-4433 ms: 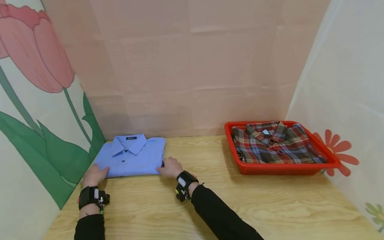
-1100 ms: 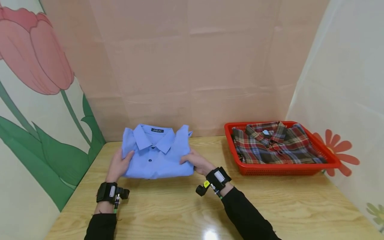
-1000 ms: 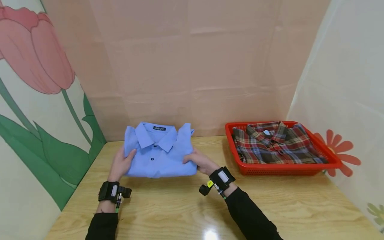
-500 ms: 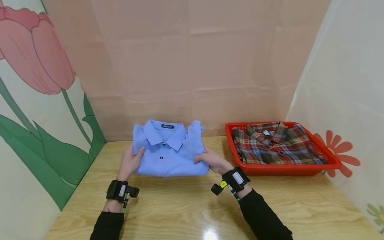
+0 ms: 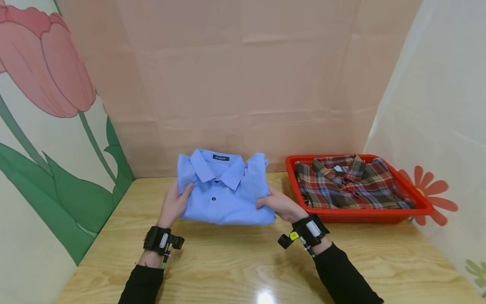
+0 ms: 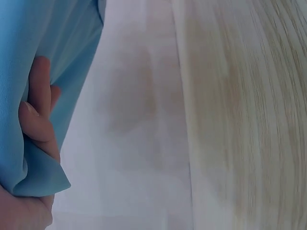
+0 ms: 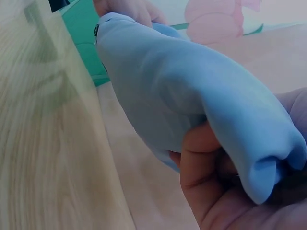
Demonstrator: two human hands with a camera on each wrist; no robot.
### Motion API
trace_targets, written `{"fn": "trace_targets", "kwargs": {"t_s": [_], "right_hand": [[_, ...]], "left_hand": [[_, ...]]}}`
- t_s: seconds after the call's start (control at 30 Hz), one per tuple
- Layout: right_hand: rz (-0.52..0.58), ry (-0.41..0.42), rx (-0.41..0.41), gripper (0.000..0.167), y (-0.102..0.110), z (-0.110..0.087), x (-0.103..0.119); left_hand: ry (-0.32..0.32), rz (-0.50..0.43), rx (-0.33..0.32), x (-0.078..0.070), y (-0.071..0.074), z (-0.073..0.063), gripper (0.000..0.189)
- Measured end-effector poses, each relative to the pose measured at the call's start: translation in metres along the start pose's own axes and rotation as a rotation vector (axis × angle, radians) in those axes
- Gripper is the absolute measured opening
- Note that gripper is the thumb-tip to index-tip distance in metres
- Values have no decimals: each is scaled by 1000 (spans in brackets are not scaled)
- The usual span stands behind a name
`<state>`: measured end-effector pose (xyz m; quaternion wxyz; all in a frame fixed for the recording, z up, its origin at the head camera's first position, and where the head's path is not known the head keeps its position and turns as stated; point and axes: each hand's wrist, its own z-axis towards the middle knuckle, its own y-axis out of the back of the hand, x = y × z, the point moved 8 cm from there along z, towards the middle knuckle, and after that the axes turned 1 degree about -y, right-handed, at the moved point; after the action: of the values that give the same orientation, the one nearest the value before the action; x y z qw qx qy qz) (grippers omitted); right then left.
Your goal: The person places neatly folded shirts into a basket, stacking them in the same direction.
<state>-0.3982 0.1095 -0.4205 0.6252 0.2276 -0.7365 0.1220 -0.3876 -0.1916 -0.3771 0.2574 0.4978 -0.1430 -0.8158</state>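
Observation:
A folded light-blue collared shirt [image 5: 228, 202] hangs above the table, its collar and dark label facing up in the head view. My left hand [image 5: 175, 204] grips its left side, thumb on the front and the other fingers behind. On the opposite side my right hand [image 5: 282, 204] holds the shirt the same way. The left wrist view shows curled fingers [image 6: 41, 103] wrapped around the blue cloth. In the right wrist view the fingers [image 7: 199, 163] bend under the shirt's folded edge [image 7: 244, 124], and the left hand appears at the far end.
A red plastic basket [image 5: 368, 216] with a folded plaid shirt [image 5: 349, 181] in it stands at the right, near the right hand. The wooden table [image 5: 224, 261] meets a pink-brown back wall [image 5: 235, 84]. Flower-printed panels [image 5: 429, 105] stand at both sides.
At first the blue shirt lay on the table at the left with both hands at its near corners. Both hands lifted it and have carried it to the right, toward the basket.

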Motion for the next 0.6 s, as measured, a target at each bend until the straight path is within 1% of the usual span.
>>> {"fn": "trace_targets", "kwargs": {"t_s": [0.07,0.23,0.43,0.6], "right_hand": [[-24,2,-12,95,6,-4,1],[-75,9,-57,98,22,-13,1],[-148,33,-80,97,34,-20,-2],[-155,74,-88,101,41,-24,5]], "left_hand": [[-8,-15,-3,-5,-4,0,38],[-30,-20,-3,-14,-15,0,39],[-47,-31,-9,-21,-25,-2,37],[-56,-49,-22,-27,-31,-2,37]]}}
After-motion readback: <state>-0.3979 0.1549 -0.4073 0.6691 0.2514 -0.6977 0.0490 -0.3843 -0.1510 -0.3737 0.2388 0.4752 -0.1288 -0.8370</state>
